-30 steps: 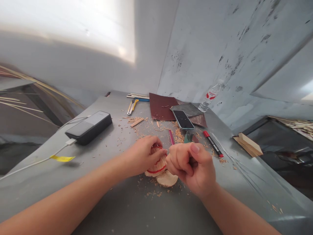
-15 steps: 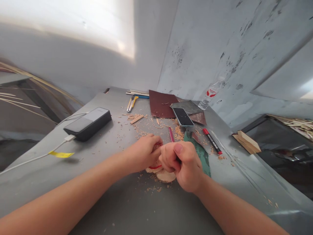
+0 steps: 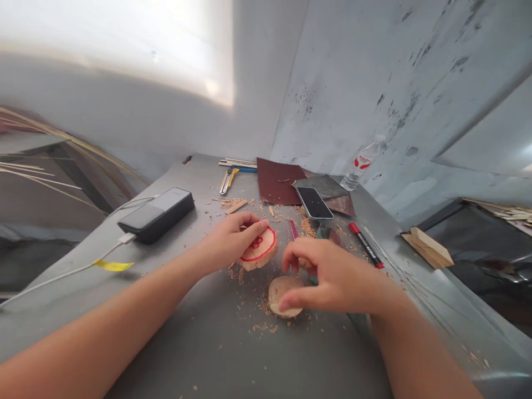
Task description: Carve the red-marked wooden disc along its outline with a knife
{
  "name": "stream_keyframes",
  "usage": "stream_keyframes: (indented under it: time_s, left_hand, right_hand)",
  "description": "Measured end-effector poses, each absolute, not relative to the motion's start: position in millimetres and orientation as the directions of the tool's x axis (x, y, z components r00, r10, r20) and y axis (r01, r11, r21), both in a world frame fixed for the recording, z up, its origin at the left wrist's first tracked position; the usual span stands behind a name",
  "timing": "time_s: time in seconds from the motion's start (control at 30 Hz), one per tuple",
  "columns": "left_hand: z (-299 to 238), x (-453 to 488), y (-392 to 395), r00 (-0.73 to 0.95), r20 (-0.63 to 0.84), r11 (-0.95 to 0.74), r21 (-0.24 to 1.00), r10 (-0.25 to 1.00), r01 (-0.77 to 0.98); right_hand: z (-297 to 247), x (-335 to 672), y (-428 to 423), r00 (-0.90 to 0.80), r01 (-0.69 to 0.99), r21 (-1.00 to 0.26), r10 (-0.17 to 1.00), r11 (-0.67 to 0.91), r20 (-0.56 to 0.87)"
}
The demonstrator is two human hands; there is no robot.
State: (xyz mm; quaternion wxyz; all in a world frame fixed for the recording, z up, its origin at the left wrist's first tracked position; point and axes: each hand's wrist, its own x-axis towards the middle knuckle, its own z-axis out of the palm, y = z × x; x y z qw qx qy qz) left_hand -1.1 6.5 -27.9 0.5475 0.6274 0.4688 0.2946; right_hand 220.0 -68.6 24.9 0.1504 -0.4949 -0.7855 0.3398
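My left hand [image 3: 228,241] grips a wooden disc [image 3: 261,247] with a red ring and red marks drawn on its face, and holds it tilted just above the grey table [image 3: 199,332]. A plain wooden disc [image 3: 279,288] lies flat on the table in front of it. My right hand [image 3: 332,274] reaches over that plain disc, with thumb and forefinger closed on its opposite edges. Wood shavings lie scattered around both discs. A green strip shows partly under my right hand.
A black power bank [image 3: 158,213] with a white cable and yellow tag [image 3: 113,266] sits at the left. Behind the discs are a phone [image 3: 315,202], sandpaper sheets [image 3: 276,180], a red marker [image 3: 366,244], a utility knife [image 3: 228,178], and a water bottle [image 3: 359,163]. Wood blocks [image 3: 428,246] lie at the right.
My hands have parted. The left lifted the red-marked disc away to the left and tilted its face up. The right opened from a fist and came down on the plain disc.
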Motion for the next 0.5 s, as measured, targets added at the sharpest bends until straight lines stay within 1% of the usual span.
stream_keyframes:
  time_s: [0.03, 0.07, 0.13, 0.2, 0.27, 0.33, 0.37, 0.43, 0.5]
  left_hand:
    - [-28, -2, 8, 0.365, -0.146, 0.058, 0.969, 0.92, 0.242]
    - [-28, -2, 9, 0.348, -0.149, 0.074, 0.973, 0.926, 0.219]
    - [-29, -2, 11, 0.326, -0.143, 0.087, 0.98, 0.935, 0.181]
    - [-30, -2, 13, 0.312, -0.137, 0.092, 0.983, 0.94, 0.157]
    - [-30, -2, 13, 0.295, -0.128, 0.09, 0.986, 0.947, 0.138]
    - [-29, -2, 13, 0.278, -0.112, 0.081, 0.989, 0.954, 0.121]
    - [-29, -3, 13, 0.271, -0.103, 0.075, 0.991, 0.957, 0.113]
    - [-28, -4, 13, 0.264, -0.085, 0.061, 0.993, 0.961, 0.1]
    - [-27, -4, 13, 0.258, -0.081, 0.057, 0.994, 0.963, 0.098]
  right_hand:
    - [25, 220, -70, -0.472, 0.744, -0.603, 0.865, 0.289, -0.169]
    - [24, 220, -72, -0.476, 0.781, -0.55, 0.851, 0.296, -0.219]
    - [21, 216, -75, -0.486, 0.808, -0.498, 0.834, 0.314, -0.262]
    - [19, 211, -76, -0.492, 0.813, -0.468, 0.839, 0.346, -0.235]
    - [18, 207, -75, -0.481, 0.808, -0.455, 0.864, 0.373, -0.146]
    - [17, 205, -74, -0.437, 0.81, -0.455, 0.898, 0.37, -0.047]
    - [16, 205, -72, -0.414, 0.814, -0.456, 0.91, 0.359, -0.024]
    - [15, 206, -70, -0.405, 0.818, -0.463, 0.913, 0.341, -0.043]
    - [14, 207, -68, -0.44, 0.802, -0.483, 0.895, 0.352, -0.077]
